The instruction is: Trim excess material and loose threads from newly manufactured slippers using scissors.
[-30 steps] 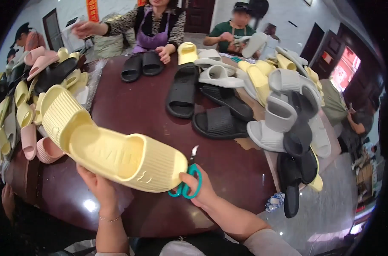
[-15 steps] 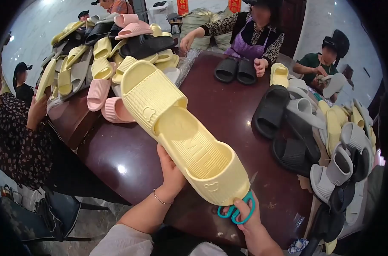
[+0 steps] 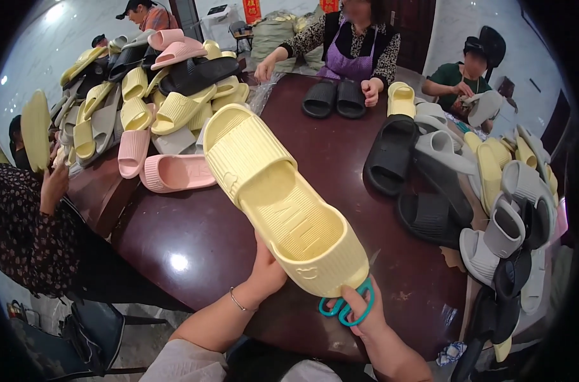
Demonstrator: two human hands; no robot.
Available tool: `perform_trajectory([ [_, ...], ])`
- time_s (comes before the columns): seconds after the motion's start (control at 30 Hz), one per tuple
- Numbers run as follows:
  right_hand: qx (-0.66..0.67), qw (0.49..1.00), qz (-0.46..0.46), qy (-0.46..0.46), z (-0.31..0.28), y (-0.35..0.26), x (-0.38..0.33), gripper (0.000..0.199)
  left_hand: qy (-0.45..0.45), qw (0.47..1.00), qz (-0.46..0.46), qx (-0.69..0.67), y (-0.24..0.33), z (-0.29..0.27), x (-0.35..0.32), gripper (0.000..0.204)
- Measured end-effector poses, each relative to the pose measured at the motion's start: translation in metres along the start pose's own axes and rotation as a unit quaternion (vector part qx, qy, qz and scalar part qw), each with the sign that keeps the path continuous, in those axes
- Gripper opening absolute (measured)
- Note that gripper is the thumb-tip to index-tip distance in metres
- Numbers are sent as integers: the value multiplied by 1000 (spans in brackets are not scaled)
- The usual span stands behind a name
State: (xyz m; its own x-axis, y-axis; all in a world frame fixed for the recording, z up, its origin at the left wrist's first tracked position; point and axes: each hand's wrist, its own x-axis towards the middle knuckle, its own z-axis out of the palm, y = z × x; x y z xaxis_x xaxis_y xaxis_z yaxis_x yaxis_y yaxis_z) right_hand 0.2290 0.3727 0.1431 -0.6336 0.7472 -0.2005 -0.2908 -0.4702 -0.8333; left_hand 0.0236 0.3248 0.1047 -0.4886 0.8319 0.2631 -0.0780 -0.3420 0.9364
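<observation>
In front of me a pale yellow pair of slides (image 3: pixel 289 213) is held tilted above the table, fitted together end to end with a ribbed strap at each end. My left hand (image 3: pixel 268 272) grips its left edge from below; most of those fingers are hidden behind it. My right hand (image 3: pixel 369 318) is closed around scissors with teal handles (image 3: pixel 368 304), thumb and fingers also touching the lower end of the slides. A blade tip shows just past that end.
A dark red table (image 3: pixel 321 149) bears a heap of mixed slides (image 3: pixel 136 114) at left and another pile (image 3: pixel 493 210) at right. A black pair (image 3: pixel 334 99) stands before a co-worker in a purple apron (image 3: pixel 348 54). Another person's hand (image 3: pixel 55 184) holds a yellow slide at left.
The yellow slides have tipped slightly and look shorter, their far end shifted right and down. My view has shifted a little. The person at left has raised a yellow slide.
</observation>
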Motion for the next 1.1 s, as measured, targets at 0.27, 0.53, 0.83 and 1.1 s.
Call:
perform_trajectory([
  [0.27,-15,999,-33,32,5,2,2,37,-101,990,10,96,-4,7,-9,67],
  [0.53,0,997,-79,-7,-1,4,-3,39,-66,997,11,-29,19,28,-9,68],
  [0.83,17,983,-131,124,-9,9,12,41,-19,997,70,-41,12,18,-4,60],
  [1.1,-42,996,-46,59,7,-3,-6,36,-9,990,133,49,-19,35,11,68],
])
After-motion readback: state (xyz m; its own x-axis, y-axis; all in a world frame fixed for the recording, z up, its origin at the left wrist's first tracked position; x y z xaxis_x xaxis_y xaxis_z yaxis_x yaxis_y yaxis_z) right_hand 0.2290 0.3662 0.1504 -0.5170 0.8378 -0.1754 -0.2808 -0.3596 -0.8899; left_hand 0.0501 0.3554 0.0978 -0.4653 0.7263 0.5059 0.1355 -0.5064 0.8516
